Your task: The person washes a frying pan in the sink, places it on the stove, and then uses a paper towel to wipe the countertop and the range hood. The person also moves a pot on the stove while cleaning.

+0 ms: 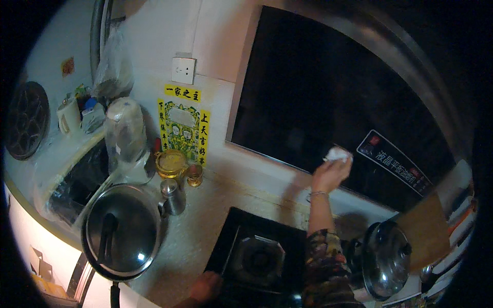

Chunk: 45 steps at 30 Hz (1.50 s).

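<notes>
My right hand [332,174] is raised, with its fingers pressing a crumpled white cloth or tissue [340,154] to the lower part of a glossy black range-hood panel [304,77]. Right of the cloth, a slanted sticker [394,163] with writing is fixed to the panel. My patterned sleeve passes in front of the right side of a black gas stove [262,256]. Low in the view, my left hand [207,287] rests by the stove's front left edge. It is dark and blurred there, so its fingers do not show clearly.
A lidded pan [127,231] stands on the left counter, its handle past the edge. Behind it are a steel canister [175,202], a gold bowl [170,163] and a plastic-wrapped item [125,134]. At right stand a pot with a glass lid [387,265] and a cutting board [427,231].
</notes>
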Motion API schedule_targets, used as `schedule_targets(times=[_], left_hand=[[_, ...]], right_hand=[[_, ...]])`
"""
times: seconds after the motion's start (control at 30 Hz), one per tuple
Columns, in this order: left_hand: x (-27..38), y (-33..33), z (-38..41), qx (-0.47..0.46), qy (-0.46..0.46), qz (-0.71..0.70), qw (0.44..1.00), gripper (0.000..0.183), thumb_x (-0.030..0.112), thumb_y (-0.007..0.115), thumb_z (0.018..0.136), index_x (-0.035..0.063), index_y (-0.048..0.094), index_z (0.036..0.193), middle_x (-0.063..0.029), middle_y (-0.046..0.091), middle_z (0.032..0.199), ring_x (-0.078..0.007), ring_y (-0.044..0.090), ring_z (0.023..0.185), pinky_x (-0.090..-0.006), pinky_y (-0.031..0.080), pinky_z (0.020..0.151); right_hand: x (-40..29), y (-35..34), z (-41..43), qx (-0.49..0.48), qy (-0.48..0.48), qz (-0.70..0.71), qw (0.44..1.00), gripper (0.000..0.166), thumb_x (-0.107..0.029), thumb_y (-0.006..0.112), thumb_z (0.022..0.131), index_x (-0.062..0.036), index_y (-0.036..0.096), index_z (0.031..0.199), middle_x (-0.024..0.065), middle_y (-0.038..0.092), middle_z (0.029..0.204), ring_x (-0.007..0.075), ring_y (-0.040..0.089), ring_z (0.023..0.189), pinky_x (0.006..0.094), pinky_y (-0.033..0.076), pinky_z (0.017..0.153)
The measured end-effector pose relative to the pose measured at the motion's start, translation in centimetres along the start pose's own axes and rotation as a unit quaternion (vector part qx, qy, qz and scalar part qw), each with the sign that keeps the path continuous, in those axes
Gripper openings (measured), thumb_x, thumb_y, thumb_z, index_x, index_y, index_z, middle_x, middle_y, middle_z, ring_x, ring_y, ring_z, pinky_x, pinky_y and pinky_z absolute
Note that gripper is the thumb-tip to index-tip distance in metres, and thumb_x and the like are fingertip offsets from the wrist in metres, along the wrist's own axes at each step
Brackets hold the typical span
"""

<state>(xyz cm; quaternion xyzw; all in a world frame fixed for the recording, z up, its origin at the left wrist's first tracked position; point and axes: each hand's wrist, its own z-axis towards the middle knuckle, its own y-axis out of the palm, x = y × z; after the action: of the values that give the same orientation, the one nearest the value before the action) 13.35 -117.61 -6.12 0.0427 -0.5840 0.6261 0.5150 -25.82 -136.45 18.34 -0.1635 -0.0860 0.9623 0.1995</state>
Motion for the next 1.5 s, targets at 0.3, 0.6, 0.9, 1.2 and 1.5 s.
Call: schedule_targets(times=[0.3,0.6,0.9,1.2,1.5], left_hand=[[-3.6,1.8,-2.0,-0.093,0.022,0.049,0.994,0.016,0.020,0.055,0.084,0.0075,0.062,0.092,-0.0150,0.060,0.089,-0.0339,0.057,0.083,-0.0448,0.048,0.072],[0.6,-0.6,-0.3,-0.041,0.032,0.022,0.998,0.011,0.015,0.055,0.083,0.0061,0.058,0.088,-0.0171,0.056,0.089,-0.0344,0.054,0.084,-0.0434,0.047,0.074],[-1.2,1.8,-0.6,-0.041,0.057,0.095,0.993,0.006,0.012,0.055,0.081,0.0060,0.055,0.082,-0.0151,0.055,0.083,-0.0345,0.054,0.082,-0.0446,0.046,0.073],[0.5,0.3,0.2,0.052,0.055,0.048,0.996,0.009,0.013,0.059,0.080,0.0061,0.055,0.085,-0.0146,0.055,0.082,-0.0345,0.055,0.080,-0.0453,0.047,0.068],[0.3,0.0,0.1,0.024,0.035,0.058,0.997,0.006,0.011,0.058,0.080,0.0054,0.054,0.080,-0.0153,0.056,0.078,-0.0349,0.055,0.075,-0.0449,0.047,0.065]], right_hand=[[-18.3,2.7,-2.7,-0.097,-0.146,0.146,0.974,0.034,-0.005,0.058,0.075,0.0027,0.057,0.108,0.0197,0.050,0.118,0.0383,0.045,0.111,0.0450,0.037,0.096],[-18.7,2.9,-0.9,-0.163,-0.288,0.160,0.930,0.029,-0.006,0.052,0.081,-0.0022,0.059,0.108,0.0133,0.052,0.118,0.0317,0.048,0.109,0.0421,0.039,0.095],[-1.4,-1.2,-0.3,-0.191,-0.175,0.119,0.959,0.032,-0.017,0.046,0.090,-0.0055,0.055,0.119,0.0135,0.050,0.130,0.0322,0.046,0.119,0.0410,0.039,0.098],[9.8,-6.7,-1.0,-0.136,0.205,0.270,0.931,0.036,-0.017,0.052,0.087,-0.0021,0.054,0.121,0.0179,0.052,0.125,0.0287,0.052,0.111,0.0361,0.043,0.092],[-0.6,-4.9,-2.5,-0.125,-0.054,0.016,0.991,0.005,-0.005,0.059,0.069,-0.0039,0.058,0.075,0.0132,0.057,0.084,0.0339,0.056,0.079,0.0434,0.046,0.073]])
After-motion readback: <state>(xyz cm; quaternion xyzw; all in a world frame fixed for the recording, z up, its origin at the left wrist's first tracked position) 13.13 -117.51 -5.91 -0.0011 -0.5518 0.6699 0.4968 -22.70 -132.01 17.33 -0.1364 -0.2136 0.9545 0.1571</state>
